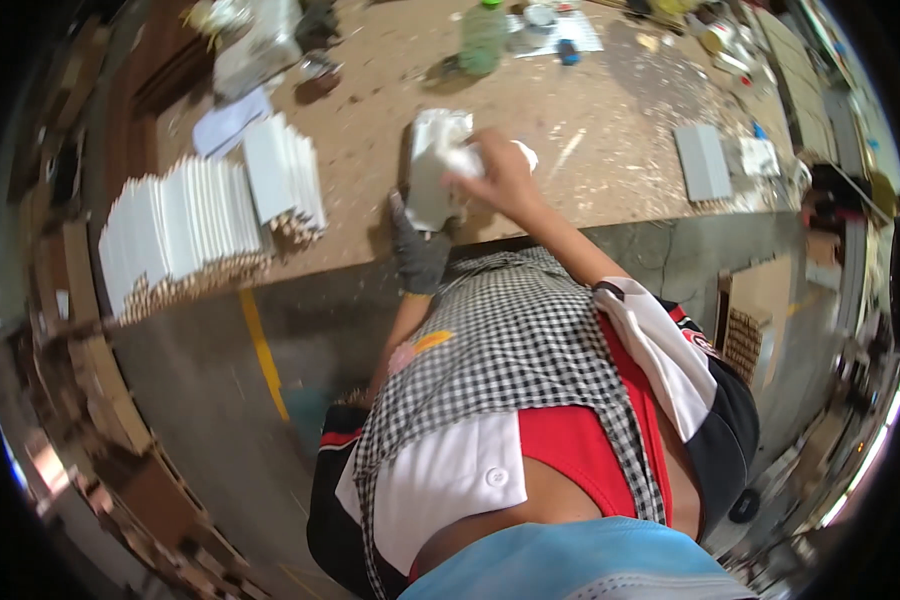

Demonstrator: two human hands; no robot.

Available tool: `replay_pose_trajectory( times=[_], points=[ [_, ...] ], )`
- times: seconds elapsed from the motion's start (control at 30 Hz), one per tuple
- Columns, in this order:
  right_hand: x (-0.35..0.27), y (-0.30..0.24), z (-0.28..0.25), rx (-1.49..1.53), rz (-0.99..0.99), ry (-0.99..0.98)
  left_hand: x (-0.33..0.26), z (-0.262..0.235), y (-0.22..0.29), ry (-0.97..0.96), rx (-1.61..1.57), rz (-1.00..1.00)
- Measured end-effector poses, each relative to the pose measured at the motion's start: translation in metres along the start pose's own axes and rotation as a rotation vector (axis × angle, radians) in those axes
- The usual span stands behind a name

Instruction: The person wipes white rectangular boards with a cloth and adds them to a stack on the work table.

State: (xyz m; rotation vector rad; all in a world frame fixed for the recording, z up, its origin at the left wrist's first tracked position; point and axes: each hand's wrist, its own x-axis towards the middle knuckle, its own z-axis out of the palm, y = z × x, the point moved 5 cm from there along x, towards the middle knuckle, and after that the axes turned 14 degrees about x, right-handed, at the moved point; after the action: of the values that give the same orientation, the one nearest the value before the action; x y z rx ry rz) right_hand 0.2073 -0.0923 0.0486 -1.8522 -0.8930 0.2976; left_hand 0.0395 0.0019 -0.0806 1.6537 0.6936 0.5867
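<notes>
My left hand, in a grey glove, grips the lower end of a flat white-grey block standing at the near edge of the brown workbench. A white cloth or paper pad is pressed against the top of that block by my bare right hand. Both hands are closed around what they hold. My checked apron and red-and-white shirt fill the lower middle of the view.
Rows of white panels with honeycomb edges stand on the bench at the left. A green bottle, a grey slab and small items lie farther back. Sawdust covers the bench. Grey floor with a yellow line lies below.
</notes>
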Motion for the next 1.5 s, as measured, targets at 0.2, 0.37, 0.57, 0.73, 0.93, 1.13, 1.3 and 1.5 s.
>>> replay_pose_trajectory(
  times=[0.2,0.37,0.57,0.73,0.93,1.13,1.3,1.5],
  points=[
    [0.016,0.047,0.068,-0.391,-0.325,-0.361,-0.012,-0.014,0.036,0.06,0.398,0.099],
    [0.108,0.107,0.017,-0.265,0.046,-0.05,-0.013,-0.01,0.036,-0.026,0.31,-0.032],
    [-0.035,-0.019,0.06,-0.121,-0.571,-0.469,-0.01,-0.002,-0.014,-0.193,-0.039,-0.117],
    [0.047,0.102,0.055,-0.545,-0.154,-0.362,-0.016,-0.021,0.026,-0.028,0.235,-0.122],
    [0.014,0.033,0.062,0.148,-0.309,-0.405,-0.024,-0.032,0.024,-0.053,0.289,-0.089],
    [-0.03,0.004,0.08,-0.285,-0.396,-0.371,-0.01,-0.023,-0.014,-0.027,0.427,0.027],
    [-0.061,-0.009,0.099,-0.209,-0.533,-0.715,-0.003,-0.019,-0.061,0.042,-0.053,-0.024],
    [-0.029,0.006,0.093,-0.216,-0.444,-0.52,0.001,-0.022,-0.04,0.073,0.315,0.042]
  ],
)
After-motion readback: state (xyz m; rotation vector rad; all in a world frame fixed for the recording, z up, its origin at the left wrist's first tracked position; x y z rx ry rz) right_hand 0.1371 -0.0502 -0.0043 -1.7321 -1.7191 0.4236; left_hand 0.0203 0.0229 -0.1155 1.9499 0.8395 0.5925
